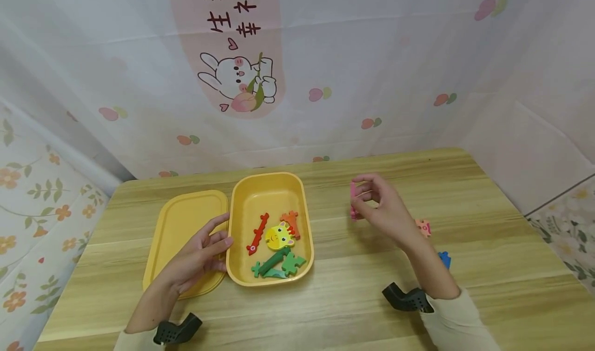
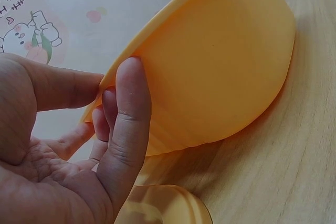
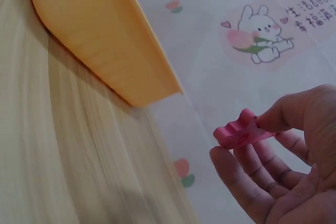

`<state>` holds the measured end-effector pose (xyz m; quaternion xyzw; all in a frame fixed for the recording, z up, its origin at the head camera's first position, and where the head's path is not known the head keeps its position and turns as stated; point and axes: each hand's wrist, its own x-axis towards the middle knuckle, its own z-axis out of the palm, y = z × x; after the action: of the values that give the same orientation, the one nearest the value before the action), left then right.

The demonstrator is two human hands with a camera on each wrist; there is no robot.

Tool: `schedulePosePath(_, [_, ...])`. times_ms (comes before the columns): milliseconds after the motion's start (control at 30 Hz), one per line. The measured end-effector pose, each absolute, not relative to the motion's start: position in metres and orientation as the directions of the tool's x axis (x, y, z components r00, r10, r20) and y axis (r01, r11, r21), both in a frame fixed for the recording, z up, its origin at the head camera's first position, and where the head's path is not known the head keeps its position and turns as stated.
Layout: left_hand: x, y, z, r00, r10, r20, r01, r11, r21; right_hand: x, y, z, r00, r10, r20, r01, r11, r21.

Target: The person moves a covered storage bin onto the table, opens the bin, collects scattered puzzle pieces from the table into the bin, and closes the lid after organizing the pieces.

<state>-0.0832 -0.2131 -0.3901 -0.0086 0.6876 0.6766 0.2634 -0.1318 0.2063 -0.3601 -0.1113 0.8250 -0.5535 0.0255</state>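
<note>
My left hand is at the left side of a yellow plastic box, its thumb and fingers pinching the rim, as the left wrist view shows up close. Inside the box lie a red stick-like piece, a yellow giraffe-head piece, an orange puzzle piece and several green pieces. To the right of the box, my right hand pinches a pink puzzle piece between thumb and fingertips, raised above the table.
A yellow lid lies left of the box, partly under my left hand and forearm. Beside my right forearm lie a salmon-pink piece and a blue piece, both partly hidden. A printed curtain hangs behind the wooden table.
</note>
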Motion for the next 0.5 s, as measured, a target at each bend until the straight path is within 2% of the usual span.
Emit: schedulePosePath(500, [-0.083, -0.214, -0.391, -0.862, 0.339, -0.376, -0.367, 0.092, 0.926, -0.13, 0.189, -0.364, -0.975, -0.218, 0.048, -0.102, 0.245, -0.964])
